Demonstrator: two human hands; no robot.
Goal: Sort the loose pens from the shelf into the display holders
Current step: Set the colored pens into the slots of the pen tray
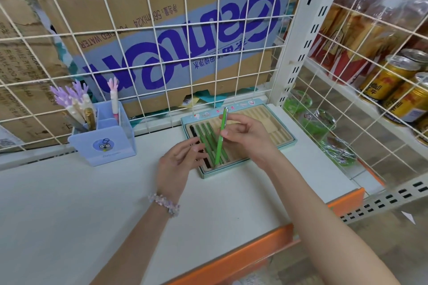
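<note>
Fingers (228,133) of right hand (250,139) pinch green pen (220,143) mid-shaft | left hand (178,164) relaxed, empty, beside tray (284,143)

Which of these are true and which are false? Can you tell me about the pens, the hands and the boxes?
1. The right hand holds a green pen. True.
2. The slotted tray is completely full of pens. False: only slots at its left end hold pens; the rest are bare.
3. The blue pen holder stands left of the tray. True.
4. The left hand grips a pink pen. False: its fingers hold nothing and rest at the tray's left edge.
5. The cardboard box sits behind the wire grid. True.
</note>
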